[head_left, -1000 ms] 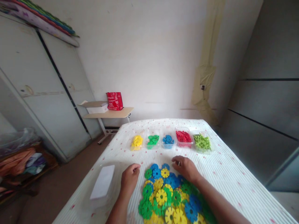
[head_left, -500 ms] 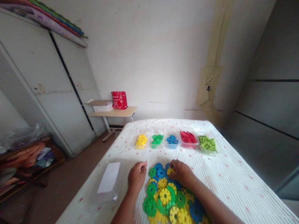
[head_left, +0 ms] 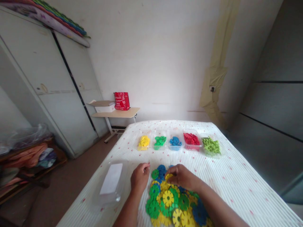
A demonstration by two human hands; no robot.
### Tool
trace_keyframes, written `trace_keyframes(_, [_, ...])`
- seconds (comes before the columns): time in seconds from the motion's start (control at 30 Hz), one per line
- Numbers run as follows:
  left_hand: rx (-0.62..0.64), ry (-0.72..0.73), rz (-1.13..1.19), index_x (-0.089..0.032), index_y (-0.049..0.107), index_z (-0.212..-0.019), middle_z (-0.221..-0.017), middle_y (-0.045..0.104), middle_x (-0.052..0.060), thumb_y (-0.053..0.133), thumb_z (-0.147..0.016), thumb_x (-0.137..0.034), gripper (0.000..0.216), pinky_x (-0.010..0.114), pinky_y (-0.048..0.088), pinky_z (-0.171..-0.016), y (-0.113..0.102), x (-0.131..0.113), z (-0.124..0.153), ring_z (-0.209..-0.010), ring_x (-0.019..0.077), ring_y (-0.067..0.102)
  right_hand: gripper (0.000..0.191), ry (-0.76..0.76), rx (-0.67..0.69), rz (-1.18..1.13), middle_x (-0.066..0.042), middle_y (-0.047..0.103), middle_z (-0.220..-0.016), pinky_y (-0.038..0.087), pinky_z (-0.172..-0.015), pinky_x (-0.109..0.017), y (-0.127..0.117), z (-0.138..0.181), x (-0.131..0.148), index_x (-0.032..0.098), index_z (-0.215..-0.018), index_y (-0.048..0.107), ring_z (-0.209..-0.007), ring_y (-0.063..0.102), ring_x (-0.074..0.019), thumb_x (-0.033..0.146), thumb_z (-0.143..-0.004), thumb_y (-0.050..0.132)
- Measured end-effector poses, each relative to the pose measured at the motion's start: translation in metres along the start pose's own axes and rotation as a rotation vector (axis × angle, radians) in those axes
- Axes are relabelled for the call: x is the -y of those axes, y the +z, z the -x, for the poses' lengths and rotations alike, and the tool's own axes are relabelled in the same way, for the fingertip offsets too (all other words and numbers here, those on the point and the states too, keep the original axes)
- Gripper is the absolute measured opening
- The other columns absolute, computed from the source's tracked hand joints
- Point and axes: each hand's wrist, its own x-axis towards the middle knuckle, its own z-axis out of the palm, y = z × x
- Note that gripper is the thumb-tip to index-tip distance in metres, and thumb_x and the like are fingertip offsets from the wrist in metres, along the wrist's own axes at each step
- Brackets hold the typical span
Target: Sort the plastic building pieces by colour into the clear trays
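Note:
A pile of green, blue and yellow snowflake discs [head_left: 168, 198], notched plastic rounds, spreads over the near middle of the table. My right hand [head_left: 186, 178] is above the pile's far part, thumb and fingers pinched on a yellow snowflake disc [head_left: 169, 177]; the fingertips partly cover it. Left of the pile, my left hand [head_left: 140, 178] rests on the cloth with its fingers curled in, and no disc shows in it. A green snowflake disc [head_left: 155, 173] lies between the two hands.
Clear tubs stand in a row behind the pile, with yellow pieces [head_left: 144, 141], green pieces [head_left: 160, 141], blue pieces [head_left: 175, 141], red pieces [head_left: 191, 139] and lime pieces [head_left: 210, 146]. A clear plastic container [head_left: 118, 189] with a white paper [head_left: 111, 179] lies at left on the patterned tablecloth [head_left: 236, 189].
My right hand has shifted slightly left and toward me, and the yellow snowflake disc at its fingertips has moved with it. My left hand stays in place.

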Motion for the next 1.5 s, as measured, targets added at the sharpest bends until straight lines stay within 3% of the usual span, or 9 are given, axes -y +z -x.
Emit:
trace_keyframes(0.07, [0.0,0.001,0.01,-0.02,0.064,-0.085,-0.092,0.069,0.002,0.047,-0.078,-0.017,0.019,0.021,0.04,-0.075,0.0,0.0,0.0,-0.085,0.0132,0.061,0.019,-0.012,0.03,0.121,0.003,0.06,-0.063,0.035,-0.054,-0.019,0.009,-0.002,0.004,0.019,-0.078,0.07,-0.06,0.052,-0.0109,0.019,-0.067,0.054])
trace_keyframes(0.17, [0.001,0.002,0.008,-0.02,0.065,-0.086,-0.092,0.069,0.002,0.047,-0.078,-0.017,0.02,0.022,0.04,-0.075,-0.001,0.0,0.0,-0.085,0.0135,0.061,0.027,0.045,-0.05,0.362,-0.002,0.068,-0.082,0.04,-0.068,-0.023,0.016,-0.009,0.002,0.022,-0.088,0.071,-0.078,0.06,-0.0173,0.019,-0.068,0.053])
trace_keyframes(0.3, [0.004,-0.008,-0.002,-0.02,0.065,-0.085,-0.091,0.069,0.002,0.048,-0.077,-0.017,0.019,0.021,0.04,-0.074,-0.002,-0.001,0.0,-0.083,0.0129,0.061,0.038,0.101,-0.119,0.467,-0.006,0.067,-0.103,0.039,-0.083,-0.026,0.012,-0.014,-0.006,0.02,-0.104,0.067,-0.095,0.058,-0.0209,0.018,-0.068,0.053])
trace_keyframes(0.5, [0.005,-0.02,-0.003,-0.02,0.065,-0.086,-0.091,0.069,0.001,0.048,-0.078,-0.016,0.019,0.02,0.04,-0.074,-0.002,-0.002,0.0,-0.085,0.0124,0.06,0.038,0.004,-0.035,0.447,-0.001,0.068,-0.092,0.041,-0.073,-0.022,0.012,-0.01,0.002,0.023,-0.1,0.067,-0.084,0.06,-0.0166,0.015,-0.067,0.05])
trace_keyframes(0.63, [0.011,-0.033,-0.016,-0.02,0.064,-0.086,-0.092,0.069,0.001,0.049,-0.077,-0.016,0.018,0.02,0.04,-0.075,-0.003,-0.003,0.0,-0.084,0.0125,0.061,0.042,0.081,-0.022,0.628,-0.008,0.067,-0.099,0.041,-0.078,-0.028,0.02,-0.011,0.012,0.02,-0.104,0.065,-0.092,0.06,-0.0223,0.013,-0.067,0.048])
trace_keyframes(0.8, [0.004,-0.022,-0.012,-0.02,0.065,-0.087,-0.092,0.069,0.002,0.049,-0.078,-0.017,0.018,0.021,0.04,-0.075,-0.003,-0.003,0.0,-0.085,0.013,0.061,0.036,0.129,0.018,0.763,-0.012,0.065,-0.098,0.043,-0.072,-0.032,0.021,-0.012,0.019,0.02,-0.103,0.065,-0.089,0.061,-0.0265,0.021,-0.07,0.049])
trace_keyframes(1.0, [-0.007,0.004,0.008,-0.02,0.065,-0.086,-0.092,0.069,0.002,0.048,-0.078,-0.015,0.019,0.021,0.04,-0.076,0.0,0.0,0.0,-0.086,0.0129,0.061,0.038,0.116,0.002,0.772,-0.01,0.06,-0.104,0.043,-0.069,-0.031,0.021,-0.008,0.02,0.026,-0.108,0.062,-0.086,0.06,-0.0236,0.025,-0.071,0.051])
trace_keyframes(1.23, [-0.002,-0.014,-0.002,-0.02,0.065,-0.085,-0.091,0.069,0.001,0.049,-0.079,-0.017,0.017,0.02,0.04,-0.076,-0.001,-0.002,0.0,-0.086,0.0122,0.061,0.033,0.108,0.002,0.763,-0.008,0.058,-0.102,0.038,-0.062,-0.027,0.024,-0.009,0.02,0.022,-0.099,0.062,-0.078,0.058,-0.0198,0.023,-0.067,0.054])
trace_keyframes(1.5, [-0.002,-0.027,0.01,-0.021,0.065,-0.085,-0.092,0.069,0.001,0.049,-0.078,-0.015,0.018,0.019,0.04,-0.075,-0.001,-0.002,0.0,-0.086,0.012,0.061,0.021,0.073,-0.024,0.495,0.002,0.057,-0.073,0.027,-0.051,-0.02,0.005,-0.021,0.012,0.017,-0.079,0.061,-0.067,0.049,-0.0115,0.019,-0.058,0.064])
